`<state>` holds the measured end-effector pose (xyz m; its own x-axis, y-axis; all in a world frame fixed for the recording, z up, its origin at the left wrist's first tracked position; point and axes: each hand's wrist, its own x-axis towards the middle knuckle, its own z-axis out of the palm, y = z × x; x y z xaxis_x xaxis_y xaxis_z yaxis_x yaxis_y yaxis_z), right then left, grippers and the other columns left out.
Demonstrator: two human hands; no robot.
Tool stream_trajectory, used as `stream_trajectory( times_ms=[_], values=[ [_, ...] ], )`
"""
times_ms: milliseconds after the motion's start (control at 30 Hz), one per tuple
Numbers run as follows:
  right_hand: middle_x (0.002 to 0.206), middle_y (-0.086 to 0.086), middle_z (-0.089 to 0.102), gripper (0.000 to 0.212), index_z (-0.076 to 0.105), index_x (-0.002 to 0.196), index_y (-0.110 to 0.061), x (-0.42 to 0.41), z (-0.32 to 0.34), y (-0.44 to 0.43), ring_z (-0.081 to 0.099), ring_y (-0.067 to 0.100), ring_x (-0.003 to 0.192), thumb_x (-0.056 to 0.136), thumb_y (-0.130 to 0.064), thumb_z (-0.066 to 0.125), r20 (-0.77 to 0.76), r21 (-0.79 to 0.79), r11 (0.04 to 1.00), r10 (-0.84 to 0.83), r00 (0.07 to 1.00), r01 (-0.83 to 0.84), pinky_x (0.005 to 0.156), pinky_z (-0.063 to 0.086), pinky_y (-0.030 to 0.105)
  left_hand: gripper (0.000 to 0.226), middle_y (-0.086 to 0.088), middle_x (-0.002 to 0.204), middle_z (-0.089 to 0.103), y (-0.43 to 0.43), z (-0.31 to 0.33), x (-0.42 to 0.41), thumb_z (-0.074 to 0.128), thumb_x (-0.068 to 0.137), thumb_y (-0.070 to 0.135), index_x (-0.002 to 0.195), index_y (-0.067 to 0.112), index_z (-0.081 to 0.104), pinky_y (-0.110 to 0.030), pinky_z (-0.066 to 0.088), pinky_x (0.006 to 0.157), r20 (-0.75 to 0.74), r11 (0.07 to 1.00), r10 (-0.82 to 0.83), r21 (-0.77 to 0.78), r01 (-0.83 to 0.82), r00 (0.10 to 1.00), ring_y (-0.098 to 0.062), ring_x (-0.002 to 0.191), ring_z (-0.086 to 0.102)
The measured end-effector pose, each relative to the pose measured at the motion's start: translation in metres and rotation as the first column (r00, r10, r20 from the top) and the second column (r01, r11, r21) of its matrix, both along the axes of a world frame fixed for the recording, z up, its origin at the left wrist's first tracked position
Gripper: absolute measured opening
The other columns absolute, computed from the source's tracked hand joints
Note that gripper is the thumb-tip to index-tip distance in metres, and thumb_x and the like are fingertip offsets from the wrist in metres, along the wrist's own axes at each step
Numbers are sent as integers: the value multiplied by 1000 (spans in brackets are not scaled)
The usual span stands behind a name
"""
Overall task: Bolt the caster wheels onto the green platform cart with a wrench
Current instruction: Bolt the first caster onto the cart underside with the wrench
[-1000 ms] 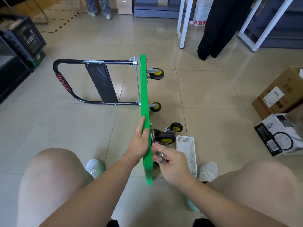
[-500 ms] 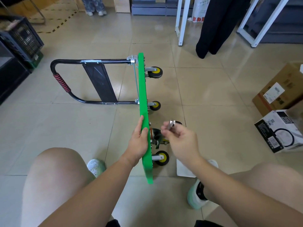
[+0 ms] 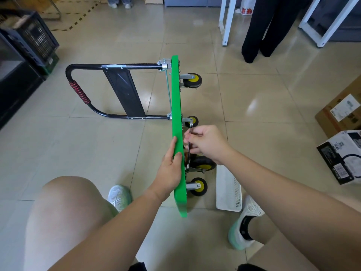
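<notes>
The green platform cart (image 3: 176, 106) stands on its long edge on the floor, its black handle (image 3: 82, 90) lying flat to the left. Yellow-hubbed caster wheels stick out on its right side: one far (image 3: 192, 80), one mid (image 3: 193, 121), a larger one (image 3: 202, 165) under my right hand, and a near one (image 3: 199, 186). My left hand (image 3: 172, 167) grips the platform's top edge. My right hand (image 3: 207, 142) holds a thin metal wrench (image 3: 189, 137) upright against the platform's underside, above the large caster.
A white perforated tray (image 3: 228, 190) lies on the floor right of the cart by my right shoe. Cardboard boxes (image 3: 343, 157) sit at the right. A black crate (image 3: 29, 40) stands far left. A person's black trouser legs (image 3: 259, 26) and white frame legs stand beyond.
My right hand moved from the tray area up and back to the cart's underside, bringing the wrench against it. My left hand kept its grip on the platform edge.
</notes>
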<state>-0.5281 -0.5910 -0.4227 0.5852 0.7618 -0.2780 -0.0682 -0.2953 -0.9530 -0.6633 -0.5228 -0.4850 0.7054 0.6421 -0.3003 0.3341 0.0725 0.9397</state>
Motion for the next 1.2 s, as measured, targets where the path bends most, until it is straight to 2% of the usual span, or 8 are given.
stream_trajectory(
  times_ms=[300,500,733,867,933,1000,1100,1200],
  values=[
    [81,-3,74,26,73,75,-36,-18,-6,-1,73,23,88,95,-20,66,174,13,1000,-23,984,21,80,62,43,53,17,158,43,1,0,0,34,112,26,160,48,26,-37,35,123,26,1000,-10,13,10,1000,-7,142,44],
    [88,1,75,20,72,82,-33,-18,-1,0,73,22,90,94,-18,67,151,-9,1000,-9,988,11,81,62,43,53,15,159,41,-1,6,-1,33,113,27,160,48,25,-36,33,123,5,1000,-8,8,8,1000,-8,142,43],
    [89,-6,76,22,75,83,-32,-41,-12,-32,73,19,93,93,-14,68,142,103,990,-115,983,101,88,60,40,52,13,152,51,1,-1,-1,36,112,27,160,47,26,-37,37,122,23,1000,-7,-6,7,1000,-7,137,51],
    [90,-16,75,38,76,84,-38,-67,-25,-55,71,6,93,90,-2,67,192,144,980,-160,968,133,87,52,20,52,13,123,70,1,-1,-1,37,111,28,152,58,28,-32,50,106,13,1000,6,-28,-6,1000,-7,113,65],
    [99,-13,76,45,76,92,-43,-82,-37,-68,72,9,95,91,-1,62,237,169,979,-148,960,110,90,55,27,52,3,113,70,1,1,-2,36,110,31,153,59,28,-40,53,97,-4,999,9,-31,-9,1000,-16,97,64],
    [115,-8,73,41,76,102,-33,-93,-52,-79,71,5,101,88,-2,54,371,192,980,-119,921,49,92,57,34,53,3,109,66,1,3,-2,34,111,31,157,54,26,-37,53,91,-17,1000,-2,-22,1,1000,-17,95,61],
    [126,-10,64,34,71,101,-25,-109,-64,-93,55,-10,120,85,-9,47,506,167,986,-72,859,-15,98,54,29,51,15,131,58,0,2,-2,34,112,29,159,49,27,-19,43,92,-9,1000,6,12,-6,1000,-5,110,56],
    [126,-11,64,33,68,105,-27,-117,-69,-101,51,-1,130,84,-12,46,606,203,979,-98,790,-35,102,52,38,52,15,152,47,-2,3,-2,35,112,30,159,48,26,-18,32,103,-22,1000,17,19,-16,1000,-5,125,51]
  ],
)
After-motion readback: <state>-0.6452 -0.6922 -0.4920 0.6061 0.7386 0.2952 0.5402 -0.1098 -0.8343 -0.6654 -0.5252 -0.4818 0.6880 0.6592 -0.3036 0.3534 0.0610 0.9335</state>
